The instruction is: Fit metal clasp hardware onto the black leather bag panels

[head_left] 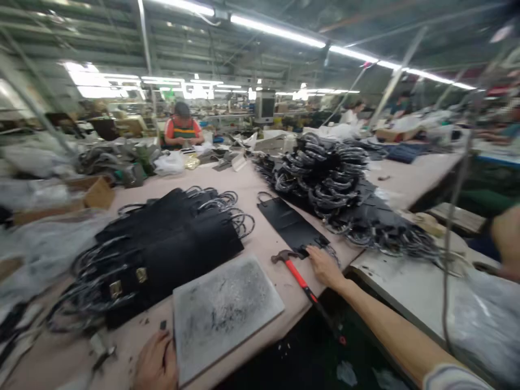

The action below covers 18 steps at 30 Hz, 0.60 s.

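At the near end of a single black bag panel with handles (290, 222), my right hand (325, 266) has its fingers closed on the edge. A claw hammer (298, 275) with a red and black handle lies just left of that hand, its grip sticking out past the table edge. My left hand (156, 362) rests at the bottom, beside the left edge of a grey, scuffed slab (227, 303). Its fingers are curled, and what they hold, if anything, is hidden. A small dark piece (163, 325) lies by its fingertips.
Left of the slab lies a stack of black bag panels (174, 238) with wrapped handles and gold-coloured fittings. A higher pile of similar panels (325, 173) stands at the right. A cardboard box (95, 192) and plastic sit far left. A co-worker (182, 129) sits across the table.
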Motion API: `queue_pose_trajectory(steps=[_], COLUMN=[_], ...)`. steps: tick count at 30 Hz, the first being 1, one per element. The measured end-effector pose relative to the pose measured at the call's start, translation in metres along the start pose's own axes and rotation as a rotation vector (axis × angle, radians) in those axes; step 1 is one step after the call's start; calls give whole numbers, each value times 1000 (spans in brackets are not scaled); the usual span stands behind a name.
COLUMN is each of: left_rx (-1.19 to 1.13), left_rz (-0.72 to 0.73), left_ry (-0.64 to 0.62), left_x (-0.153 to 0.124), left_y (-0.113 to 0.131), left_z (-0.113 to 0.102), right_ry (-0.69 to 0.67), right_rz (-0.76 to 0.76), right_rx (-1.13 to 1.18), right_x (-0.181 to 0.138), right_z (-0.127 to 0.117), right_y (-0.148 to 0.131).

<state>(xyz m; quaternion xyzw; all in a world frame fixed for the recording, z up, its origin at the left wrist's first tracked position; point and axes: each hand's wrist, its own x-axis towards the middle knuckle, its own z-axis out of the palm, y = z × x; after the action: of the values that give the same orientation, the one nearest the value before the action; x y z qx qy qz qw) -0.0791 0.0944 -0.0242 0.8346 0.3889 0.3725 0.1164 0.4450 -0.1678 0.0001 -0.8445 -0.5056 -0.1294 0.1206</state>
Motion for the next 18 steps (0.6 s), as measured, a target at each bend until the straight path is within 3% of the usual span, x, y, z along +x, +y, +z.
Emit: queue_pose_trajectory(steps=[6, 9, 13, 16, 18], left_rx=[76, 193, 396, 481, 561], left_rz=[-99, -212, -278, -273, -285], left_ry=[-32, -62, -204, -253, -235], left_x=[-4, -4, 4, 8, 7], left_y=[25, 35, 46, 37, 24], left_z=[-9, -15, -27, -41, -53], right_ry=[151, 171, 54, 16, 24], right_rz=[-13, -103, -223, -201, -154], right_rx=[77, 162, 274, 331, 375], right_x=[16, 18, 7, 10, 24], right_z=[-1, 2, 8, 11, 11], right_y=[-28, -76, -163, -212, -229])
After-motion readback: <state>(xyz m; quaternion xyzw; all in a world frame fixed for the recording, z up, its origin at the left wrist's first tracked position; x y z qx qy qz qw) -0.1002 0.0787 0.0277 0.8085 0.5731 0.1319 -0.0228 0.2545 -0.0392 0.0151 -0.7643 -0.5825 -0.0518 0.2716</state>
